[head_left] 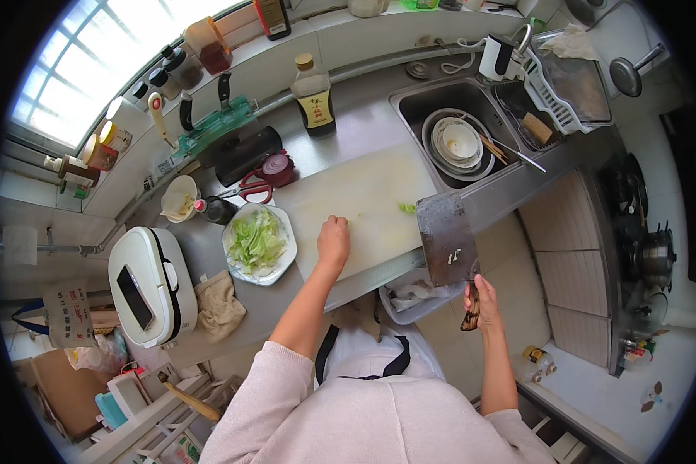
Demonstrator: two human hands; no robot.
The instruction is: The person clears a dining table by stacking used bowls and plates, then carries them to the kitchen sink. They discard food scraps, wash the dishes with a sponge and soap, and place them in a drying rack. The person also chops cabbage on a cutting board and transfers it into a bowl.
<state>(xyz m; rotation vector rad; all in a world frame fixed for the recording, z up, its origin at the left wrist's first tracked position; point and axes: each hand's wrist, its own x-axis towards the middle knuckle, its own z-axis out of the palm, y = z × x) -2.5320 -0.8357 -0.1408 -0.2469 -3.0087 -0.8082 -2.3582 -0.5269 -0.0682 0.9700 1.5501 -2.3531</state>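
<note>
My right hand (483, 304) grips the dark wooden handle of a cleaver (445, 232). Its broad blade is held past the right end of the white cutting board (379, 189), with a few pale scraps stuck to it. Over the board's left part is my left hand (333, 244), its fingers curled together; what they hold, if anything, is hidden. A small green leaf piece (407, 208) lies on the board near the blade. Just left of my left hand stands a white plate (288, 254) heaped with chopped lettuce (255, 241).
Behind the board are a cut red onion (278, 168), red-handled scissors (257, 188) and a sauce bottle (314, 97). A sink (410, 100) with stacked bowls (462, 141) is at the right. Left stand a rice cooker (151, 286), a cloth (219, 304) and a knife rack (220, 120).
</note>
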